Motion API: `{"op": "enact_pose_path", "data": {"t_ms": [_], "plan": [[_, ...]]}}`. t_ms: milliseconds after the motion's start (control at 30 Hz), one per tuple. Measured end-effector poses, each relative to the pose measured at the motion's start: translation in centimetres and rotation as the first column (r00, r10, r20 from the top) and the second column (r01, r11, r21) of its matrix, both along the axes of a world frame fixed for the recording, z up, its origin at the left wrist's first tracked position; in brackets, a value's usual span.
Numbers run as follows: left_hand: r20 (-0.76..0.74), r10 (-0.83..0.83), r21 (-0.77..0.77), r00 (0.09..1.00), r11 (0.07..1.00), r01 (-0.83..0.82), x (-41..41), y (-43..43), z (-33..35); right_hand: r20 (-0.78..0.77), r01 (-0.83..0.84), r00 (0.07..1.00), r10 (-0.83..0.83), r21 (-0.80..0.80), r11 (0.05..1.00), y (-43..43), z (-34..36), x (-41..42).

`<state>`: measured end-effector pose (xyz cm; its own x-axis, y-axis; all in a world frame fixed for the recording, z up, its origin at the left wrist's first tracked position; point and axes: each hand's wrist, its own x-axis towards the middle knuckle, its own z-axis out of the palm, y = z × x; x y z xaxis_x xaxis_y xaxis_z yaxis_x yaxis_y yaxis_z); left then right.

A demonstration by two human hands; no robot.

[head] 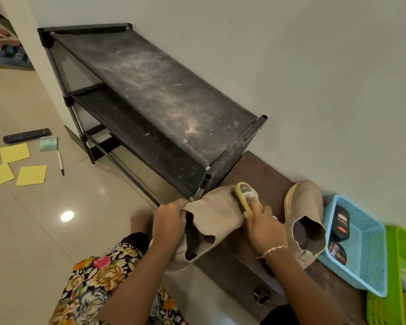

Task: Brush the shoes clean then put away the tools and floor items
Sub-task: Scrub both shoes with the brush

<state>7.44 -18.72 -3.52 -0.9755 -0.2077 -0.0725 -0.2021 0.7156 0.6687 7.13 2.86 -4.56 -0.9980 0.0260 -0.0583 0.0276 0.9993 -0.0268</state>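
Observation:
A beige suede boot (215,214) lies on its side at the edge of a dark wooden bench (265,174). My left hand (170,221) grips its ankle opening. My right hand (263,227) holds a yellow shoe brush (244,198) pressed against the boot's upper. The second beige boot (305,214) stands on the bench to the right, against the wall. On the floor at the left lie a black remote (26,135), yellow paper sheets (31,175), a marker pen (61,163) and a green comb pack (48,143).
A dusty black shoe rack (155,97) stands against the wall beyond the bench. A blue mesh basket (359,249) holding shoe-polish items sits at the right, with a green basket (394,285) beside it. Glossy floor tiles spread to the left.

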Motion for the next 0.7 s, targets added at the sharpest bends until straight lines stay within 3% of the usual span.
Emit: {"op": "enact_pose_path", "data": {"t_ms": [67, 133, 200, 267, 333, 433, 600, 700], "plan": [[-0.010, 0.000, -0.048, 1.000, 0.999, 0.000, 0.0, 0.1, 0.0, 0.034, 0.284, 0.959, -0.282, -0.098, 0.954, 1.2, 0.4, -2.1], [0.004, 0.012, -0.048, 1.000, 0.999, -0.012, -0.2, 0.3, -0.4, 0.037, 0.357, 0.934, -0.355, -0.114, 0.927, 0.2, 1.0, -1.9], [0.008, 0.025, -0.026, 1.000, 0.999, -0.025, -0.5, 0.6, -0.9, 0.065, 0.253, 0.967, -0.247, -0.114, 0.961, -2.7, 0.8, 0.2], [0.009, 0.036, 0.005, 0.999, 0.999, -0.036, -0.6, 0.8, -0.9, 0.068, 0.046, 0.997, -0.035, -0.163, 0.985, -6.2, -0.1, 3.6], [0.002, 0.038, 0.028, 0.999, 0.999, -0.038, -0.4, 0.7, -0.7, 0.051, -0.125, 0.989, 0.140, -0.235, 0.964, -8.1, -0.8, 6.6], [-0.009, -0.002, -0.012, 1.000, 1.000, 0.002, -0.1, 0.1, -0.7, -0.032, -0.241, 0.970, 0.239, -0.085, 0.967, -5.4, -0.4, 5.4], [-0.071, -0.107, -0.027, 0.992, 0.994, 0.105, 0.6, 0.5, -0.6, 0.063, 0.215, 0.976, -0.211, -0.082, 0.973, 1.5, 0.8, -2.5], [-0.090, -0.041, 0.029, 0.995, 0.999, 0.043, 0.4, 0.9, -0.8, 0.108, 0.309, 0.949, -0.296, -0.133, 0.942, 0.9, 1.0, -3.1]]}}
